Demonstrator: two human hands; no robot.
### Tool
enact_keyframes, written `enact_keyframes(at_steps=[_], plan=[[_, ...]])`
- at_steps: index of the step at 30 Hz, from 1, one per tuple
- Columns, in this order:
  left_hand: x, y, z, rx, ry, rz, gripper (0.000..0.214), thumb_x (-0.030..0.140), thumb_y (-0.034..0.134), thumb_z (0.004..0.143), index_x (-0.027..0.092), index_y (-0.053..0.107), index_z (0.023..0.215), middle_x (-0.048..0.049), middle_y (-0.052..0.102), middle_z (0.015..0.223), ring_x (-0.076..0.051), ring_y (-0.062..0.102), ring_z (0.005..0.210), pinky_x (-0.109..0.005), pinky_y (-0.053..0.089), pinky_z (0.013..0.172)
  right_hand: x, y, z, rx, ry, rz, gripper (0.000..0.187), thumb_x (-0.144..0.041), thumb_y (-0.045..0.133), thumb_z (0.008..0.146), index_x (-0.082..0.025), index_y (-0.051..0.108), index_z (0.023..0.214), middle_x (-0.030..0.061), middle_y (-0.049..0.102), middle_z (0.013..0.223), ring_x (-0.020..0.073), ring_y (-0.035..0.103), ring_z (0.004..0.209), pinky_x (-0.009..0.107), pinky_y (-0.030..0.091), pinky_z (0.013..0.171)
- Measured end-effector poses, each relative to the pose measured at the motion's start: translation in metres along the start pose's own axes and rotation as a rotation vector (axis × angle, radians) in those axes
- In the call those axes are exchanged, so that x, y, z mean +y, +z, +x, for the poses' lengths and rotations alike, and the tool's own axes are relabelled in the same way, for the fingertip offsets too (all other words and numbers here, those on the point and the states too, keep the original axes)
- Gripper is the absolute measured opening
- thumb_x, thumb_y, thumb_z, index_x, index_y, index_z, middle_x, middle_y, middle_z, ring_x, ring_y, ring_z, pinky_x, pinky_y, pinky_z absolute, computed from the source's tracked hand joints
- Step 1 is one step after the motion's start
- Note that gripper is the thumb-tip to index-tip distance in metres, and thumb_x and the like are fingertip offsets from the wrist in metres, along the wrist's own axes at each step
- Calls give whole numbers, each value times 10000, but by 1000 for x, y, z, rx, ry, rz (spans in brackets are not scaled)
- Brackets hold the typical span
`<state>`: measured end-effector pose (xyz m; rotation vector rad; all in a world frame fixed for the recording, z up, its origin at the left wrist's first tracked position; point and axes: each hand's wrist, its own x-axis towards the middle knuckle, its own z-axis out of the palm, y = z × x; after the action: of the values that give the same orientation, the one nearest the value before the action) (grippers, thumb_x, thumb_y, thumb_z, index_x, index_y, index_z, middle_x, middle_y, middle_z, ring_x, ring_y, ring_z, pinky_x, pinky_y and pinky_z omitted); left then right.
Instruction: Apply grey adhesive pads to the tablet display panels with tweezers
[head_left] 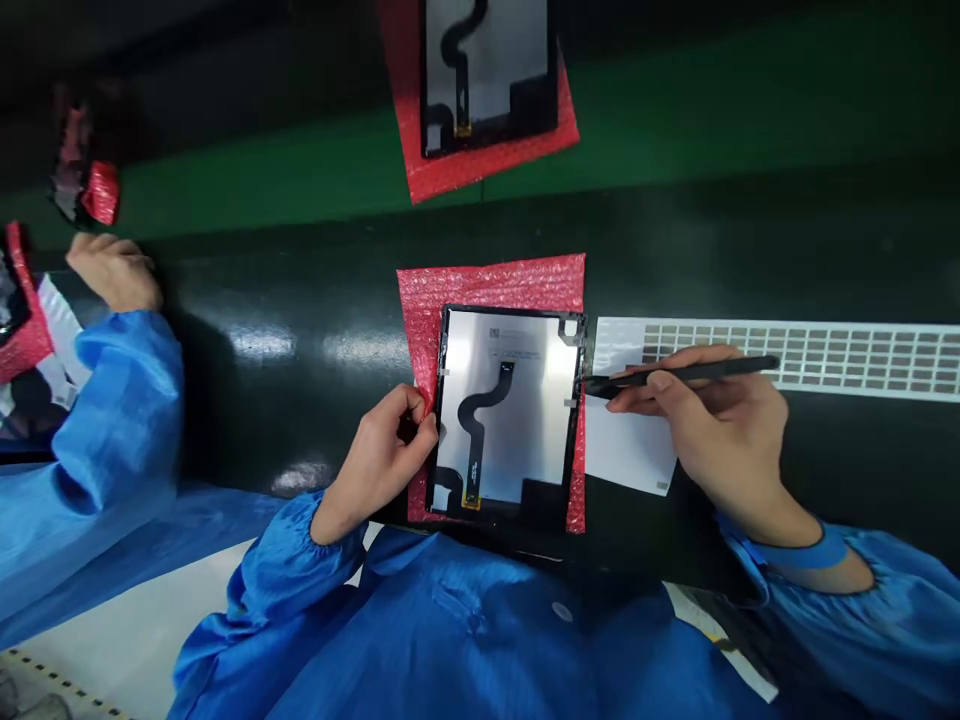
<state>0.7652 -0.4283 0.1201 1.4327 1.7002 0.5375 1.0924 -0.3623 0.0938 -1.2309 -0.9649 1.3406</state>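
A tablet screen panel [536,430] lies back side up in front of me, with a black curved ribbon cable [476,425] on its silvery back. Beneath it is a sheet of red bubble wrap [495,282]. My left hand [386,450] is closed at the panel's left edge, finger and thumb pinching the bubble wrap there. In my right hand [724,425] is a pair of black tweezers [705,371], held like a pen. Their tip is at the panel's right edge; whether it touches is unclear.
A white label sheet [847,355] with rows of grey rectangles lies right, over a white paper [630,450]. Another screen panel [491,80] on red bubble wrap lies beyond. At left are a co-worker's hand [116,272] and more wrapped parts [22,310].
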Motion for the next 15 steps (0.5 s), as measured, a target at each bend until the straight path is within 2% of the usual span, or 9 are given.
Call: enact_keyframes(at_steps=[2,4,8,11,13,15], plan=[[2,7,1,34,48,-103,250,362,627,1061,255,438,937,59,517,770,-104,502,617,-225,431,570,3,-3,0,9,4,14,231,-280,976,860,-248,758,932,11,854,780,228,839,588,306,755,642],[6,10,4,48,96,-213,295,435,649,1070,278,398,1065,70,566,796,-101,535,584,-215,452,541,6,-7,0,12,4,7,238,-330,965,876,-247,752,942,10,862,801,226,842,597,316,753,640],[16,1,29,99,196,-387,460,512,705,1072,306,322,1221,66,653,849,-91,563,529,-198,460,505,14,-15,-1,45,-10,66,222,-347,925,914,-252,729,956,29,876,848,235,840,609,362,749,641],[27,-15,75,166,276,-484,513,480,766,1039,311,334,1257,65,669,854,-72,513,485,-181,412,474,18,-18,-2,62,-6,151,244,-405,917,919,-252,730,954,28,864,845,240,833,613,395,745,645],[39,-23,124,195,338,-539,573,468,820,985,311,362,1292,63,670,843,-83,517,488,-195,426,481,21,-18,-3,76,14,178,300,-454,937,896,-249,728,959,29,857,846,233,830,620,385,737,649],[61,-24,182,215,414,-584,672,464,879,910,308,391,1345,54,663,837,-118,581,537,-231,488,537,22,-18,-4,89,40,185,358,-489,957,868,-244,713,960,35,848,843,231,823,617,376,725,643]])
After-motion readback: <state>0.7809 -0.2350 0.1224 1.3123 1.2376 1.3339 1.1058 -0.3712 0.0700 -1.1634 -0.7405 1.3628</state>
